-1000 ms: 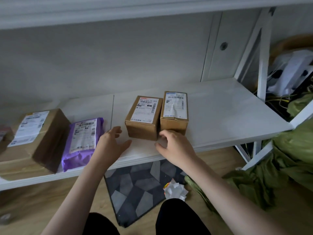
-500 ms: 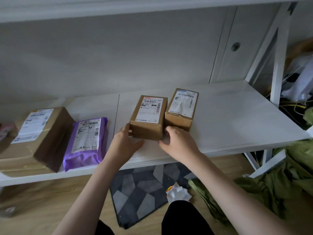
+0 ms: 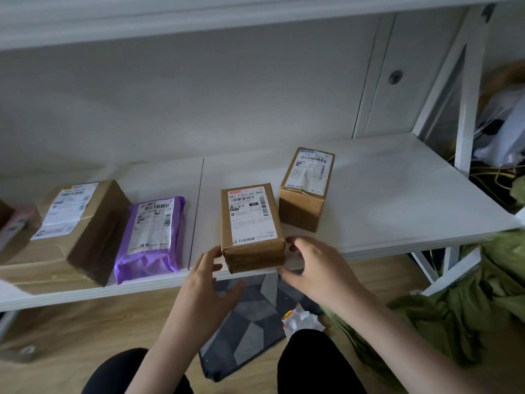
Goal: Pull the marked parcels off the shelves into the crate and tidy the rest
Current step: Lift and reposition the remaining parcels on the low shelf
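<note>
While I kneel at the shelf, from its left end to its right:

Far left: a big box (image 3: 71, 231) sits at the shelf's (image 3: 397, 200) left end, its front corner near the front edge, with something reddish and cut off just beside it that I can't make out.

Purple bag (image 3: 152, 237): it lies just right of the big box, label up, its near end at the front edge.

Left hand (image 3: 204, 282): relaxed and spread, gripping nothing; the fingertips touch the lower left corner of the middle box.

Middle box (image 3: 251, 226): this is the parcel I'm working on. It stands label up at the front edge, its near face level with or slightly past the lip; I can't tell if it overhangs.

Right hand (image 3: 318, 268): fingers loosely curved at the box's lower right corner, touching or nearly so; no real grasp that I can see.

Right box (image 3: 308, 186): further back on the shelf, just right of the middle box, turned slightly, apart from it.

Crate: not in view, so I can't say where the parcel must go.

Risk: with neither hand properly round the middle box, one more tug could tip it off the front edge onto the mat (image 3: 250, 322) below.

Second risk: a one-sided pull would swing it into the purple bag or right box and undo the tidying.
</note>
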`<state>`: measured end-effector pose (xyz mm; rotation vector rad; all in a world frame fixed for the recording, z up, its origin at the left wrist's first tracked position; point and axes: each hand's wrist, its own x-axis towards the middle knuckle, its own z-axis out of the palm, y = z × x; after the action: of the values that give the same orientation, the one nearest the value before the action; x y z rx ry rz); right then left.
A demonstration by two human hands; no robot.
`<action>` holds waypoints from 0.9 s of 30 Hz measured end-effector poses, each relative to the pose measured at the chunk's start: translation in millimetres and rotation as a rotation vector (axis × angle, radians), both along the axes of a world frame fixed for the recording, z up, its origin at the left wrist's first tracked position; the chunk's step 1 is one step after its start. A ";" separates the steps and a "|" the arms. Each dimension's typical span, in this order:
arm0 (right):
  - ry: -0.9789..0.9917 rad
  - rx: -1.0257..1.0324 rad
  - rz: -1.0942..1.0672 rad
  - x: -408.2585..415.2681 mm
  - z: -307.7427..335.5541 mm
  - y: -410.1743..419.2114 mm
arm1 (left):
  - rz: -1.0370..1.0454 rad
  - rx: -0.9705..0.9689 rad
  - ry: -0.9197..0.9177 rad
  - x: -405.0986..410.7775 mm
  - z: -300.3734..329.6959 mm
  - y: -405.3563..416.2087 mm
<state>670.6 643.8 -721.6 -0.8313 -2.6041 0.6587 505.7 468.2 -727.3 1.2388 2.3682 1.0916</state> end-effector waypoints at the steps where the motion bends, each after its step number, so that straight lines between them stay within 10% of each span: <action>1: 0.004 -0.003 -0.004 -1.4 0.4 2.7 | -0.005 -0.016 0.011 -2.7 1.1 1.5; 27: 0.029 0.254 -0.015 -39.1 19.4 12.0 | 0.007 0.136 0.245 -21.7 27.0 42.6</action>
<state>631.6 655.8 -702.2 -0.7539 -2.5813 0.3229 484.0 510.8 -700.3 1.4900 2.5108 1.1803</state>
